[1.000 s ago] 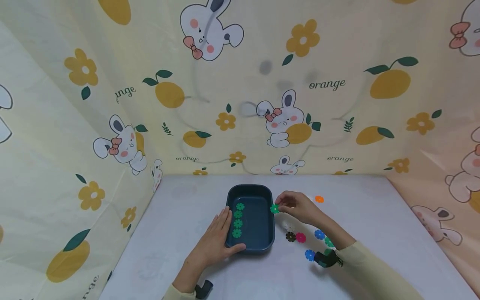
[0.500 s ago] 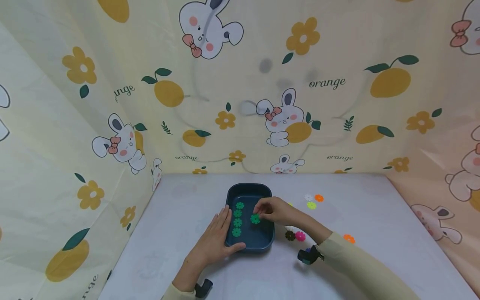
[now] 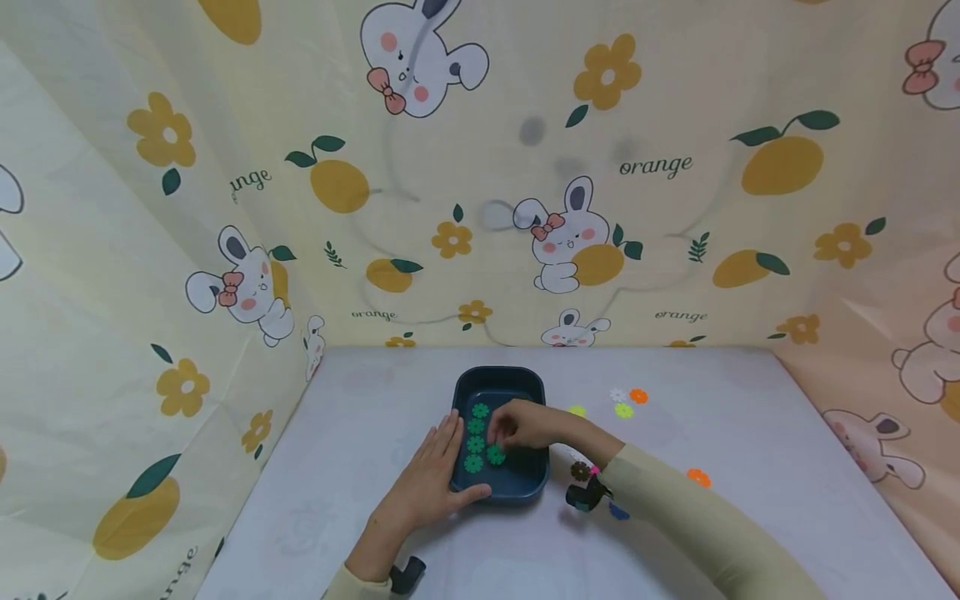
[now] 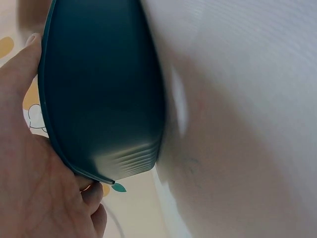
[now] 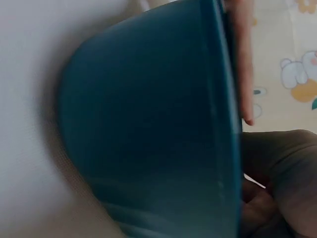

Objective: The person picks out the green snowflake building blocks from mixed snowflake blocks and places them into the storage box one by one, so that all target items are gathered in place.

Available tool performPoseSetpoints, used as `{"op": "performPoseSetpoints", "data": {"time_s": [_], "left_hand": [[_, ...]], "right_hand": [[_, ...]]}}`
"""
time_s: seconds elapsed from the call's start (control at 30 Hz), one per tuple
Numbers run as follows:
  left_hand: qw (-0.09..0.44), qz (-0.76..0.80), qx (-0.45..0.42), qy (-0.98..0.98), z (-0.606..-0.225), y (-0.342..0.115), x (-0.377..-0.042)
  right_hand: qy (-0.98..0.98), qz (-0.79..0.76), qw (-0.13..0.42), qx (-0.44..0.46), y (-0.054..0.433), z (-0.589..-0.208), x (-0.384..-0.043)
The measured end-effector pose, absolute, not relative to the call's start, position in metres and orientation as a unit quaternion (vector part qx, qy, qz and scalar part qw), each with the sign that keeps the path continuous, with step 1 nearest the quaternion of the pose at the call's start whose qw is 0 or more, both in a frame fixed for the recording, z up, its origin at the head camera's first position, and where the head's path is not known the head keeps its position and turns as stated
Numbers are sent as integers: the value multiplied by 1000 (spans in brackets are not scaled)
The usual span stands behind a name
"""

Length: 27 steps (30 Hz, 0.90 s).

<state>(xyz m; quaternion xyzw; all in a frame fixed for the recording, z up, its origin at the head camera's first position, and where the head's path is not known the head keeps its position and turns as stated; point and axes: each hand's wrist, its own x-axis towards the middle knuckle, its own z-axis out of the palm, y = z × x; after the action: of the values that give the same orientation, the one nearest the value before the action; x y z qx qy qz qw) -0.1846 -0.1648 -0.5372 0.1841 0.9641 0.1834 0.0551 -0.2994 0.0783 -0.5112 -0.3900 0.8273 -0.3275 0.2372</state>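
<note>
A dark blue-green rectangular tray (image 3: 519, 485) stands on the white table. My left hand (image 3: 426, 482) rests against it, straight fingers along the left rim and thumb over the near rim. Several green flower-shaped pieces (image 3: 476, 444) lie in a column along the tray's left side. Inside the tray, my right hand (image 3: 527, 425) pinches another green flower-shaped piece (image 3: 496, 455), just right of the column's lower part. The tray's outer wall (image 4: 104, 89) fills much of the left wrist view. In the right wrist view the tray (image 5: 148, 109) hides my right fingertips.
Right of the tray lie loose flower pieces: a brown one (image 3: 581, 472), a blue one (image 3: 618, 512), orange ones (image 3: 698, 477), yellow ones (image 3: 623, 410) and a white one (image 3: 617, 395). My right sleeve (image 3: 675, 500) covers part of that side. A patterned curtain (image 3: 480, 167) hangs behind.
My right hand has carried the green flower piece leftward over the right rim and down beside the column of green pieces. My left hand has stayed at the tray.
</note>
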Motion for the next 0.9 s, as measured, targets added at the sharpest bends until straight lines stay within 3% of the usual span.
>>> {"op": "performPoseSetpoints", "data": {"time_s": [0.23, 0.57, 0.9], "left_hand": [[46, 185, 189, 963, -538, -164, -185], [44, 187, 192, 962, -537, -164, -184], [48, 192, 185, 963, -538, -164, -183]], "right_hand": [[833, -297, 265, -383, 69, -514, -301], [836, -291, 258, -386, 65, -516, -300], [847, -319, 179, -386, 90, -498, -293]]}}
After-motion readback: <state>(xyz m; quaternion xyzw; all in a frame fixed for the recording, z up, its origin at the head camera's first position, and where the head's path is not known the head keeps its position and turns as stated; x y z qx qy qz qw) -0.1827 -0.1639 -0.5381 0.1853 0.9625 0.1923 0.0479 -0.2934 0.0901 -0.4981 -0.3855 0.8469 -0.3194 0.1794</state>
